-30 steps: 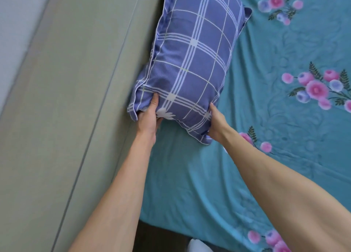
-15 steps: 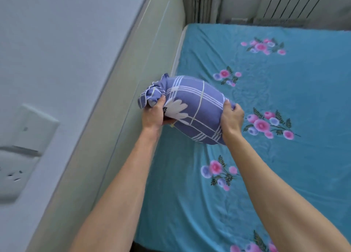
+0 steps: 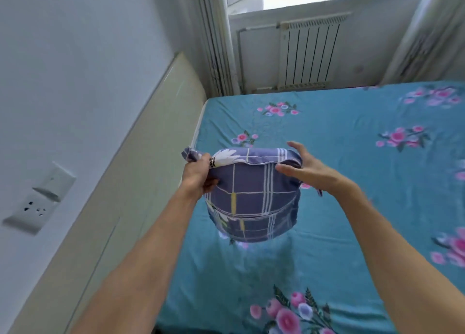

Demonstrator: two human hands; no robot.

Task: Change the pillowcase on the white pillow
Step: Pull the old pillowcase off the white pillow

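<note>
Between both hands (image 3: 198, 172) — plaid pillow (image 3: 251, 198), aloft

One second ago the pillow (image 3: 251, 198) was lying against the headboard (image 3: 141, 172) and I held its near end with both hands. Now I have lifted it off the bed sheet (image 3: 339, 182), and it hangs end-down in the air. My left hand (image 3: 198, 176) has bunched the top corner. My right hand (image 3: 300, 169) has loosened, with the fingers spread on the upper edge.
</note>
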